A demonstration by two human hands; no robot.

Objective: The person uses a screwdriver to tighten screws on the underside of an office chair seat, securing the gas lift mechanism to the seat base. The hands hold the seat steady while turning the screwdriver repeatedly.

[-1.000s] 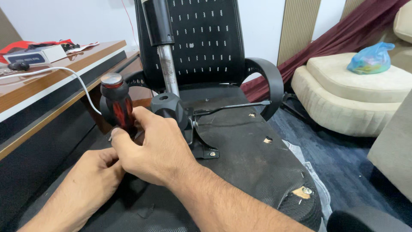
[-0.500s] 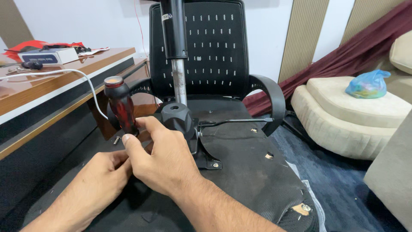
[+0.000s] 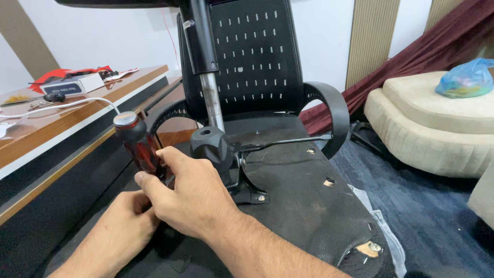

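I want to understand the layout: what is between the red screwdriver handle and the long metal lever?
In the head view, the black round knob sits between the screwdriver handle and the lever.

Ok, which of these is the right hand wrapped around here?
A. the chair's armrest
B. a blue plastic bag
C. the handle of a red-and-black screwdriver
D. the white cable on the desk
C: the right hand grips the dark red screwdriver handle, standing upright beside the chair's black mechanism knob.
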